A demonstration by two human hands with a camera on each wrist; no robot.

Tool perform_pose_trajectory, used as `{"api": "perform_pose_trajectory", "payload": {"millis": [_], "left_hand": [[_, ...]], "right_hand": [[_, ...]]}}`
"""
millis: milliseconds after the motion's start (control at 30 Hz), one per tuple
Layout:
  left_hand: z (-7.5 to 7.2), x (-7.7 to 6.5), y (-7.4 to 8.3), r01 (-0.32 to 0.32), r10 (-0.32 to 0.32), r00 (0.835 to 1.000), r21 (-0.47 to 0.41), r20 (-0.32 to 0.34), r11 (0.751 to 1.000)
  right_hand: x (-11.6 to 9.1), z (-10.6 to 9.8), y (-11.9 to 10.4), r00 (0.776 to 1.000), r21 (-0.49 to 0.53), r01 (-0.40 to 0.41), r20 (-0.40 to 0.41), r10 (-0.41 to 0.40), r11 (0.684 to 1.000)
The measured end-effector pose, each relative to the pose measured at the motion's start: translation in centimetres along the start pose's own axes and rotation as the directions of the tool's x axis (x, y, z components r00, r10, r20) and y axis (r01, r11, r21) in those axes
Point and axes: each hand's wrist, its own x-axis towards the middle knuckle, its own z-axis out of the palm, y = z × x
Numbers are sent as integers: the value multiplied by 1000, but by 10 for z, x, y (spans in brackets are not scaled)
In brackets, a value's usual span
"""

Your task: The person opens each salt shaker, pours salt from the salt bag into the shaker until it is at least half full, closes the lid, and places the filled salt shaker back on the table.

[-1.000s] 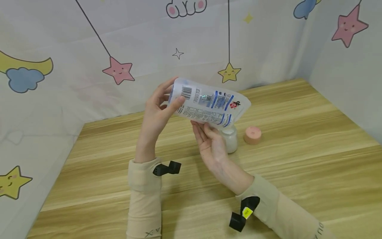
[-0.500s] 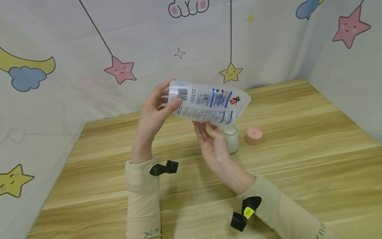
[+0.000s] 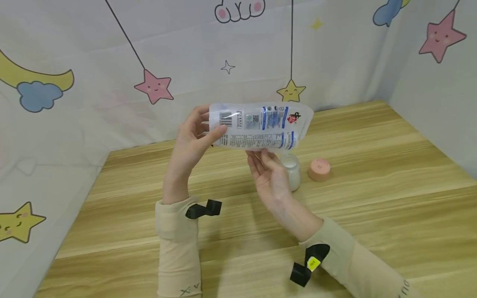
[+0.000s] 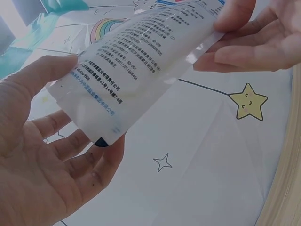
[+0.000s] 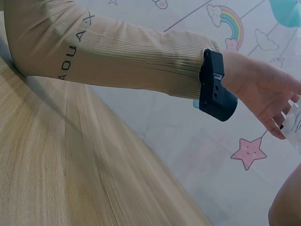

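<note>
A white translucent salt bag (image 3: 257,126), printed in blue and black, lies nearly level in the air above the table in the head view. My left hand (image 3: 193,138) grips its left end, thumb on the printed face and fingers behind. In the left wrist view that same left hand (image 4: 61,150) curls round the bag's corner. At the bag's lower right edge my right hand (image 3: 270,176) holds it from below, palm turned up; the thumb overlaps the edge in the left wrist view. Behind the right hand stands an open glass jar (image 3: 293,176) with whitish contents, partly hidden.
A round pink lid (image 3: 319,170) lies on the wooden table (image 3: 372,207) to the right of the jar. A white cloth backdrop (image 3: 253,49) with stars and clouds rises behind and beside the table.
The salt bag has swung from a tilt with its right end low to nearly level, its left end coming down. Both hands keep their hold, and the head view has shifted slightly.
</note>
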Motion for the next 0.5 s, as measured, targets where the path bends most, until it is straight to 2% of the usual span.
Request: {"api": "perform_pose_trajectory", "payload": {"millis": [233,500], "left_hand": [[-3,-1,-1,21,-21,999,-14,26,1000],[-10,-2,-5,38,-36,997,-39,64,999]], "right_hand": [[1,1,-1,1000,-20,6,-11,-6,1000],[1,3,-4,1000,4,10,-22,-10,1000]]}}
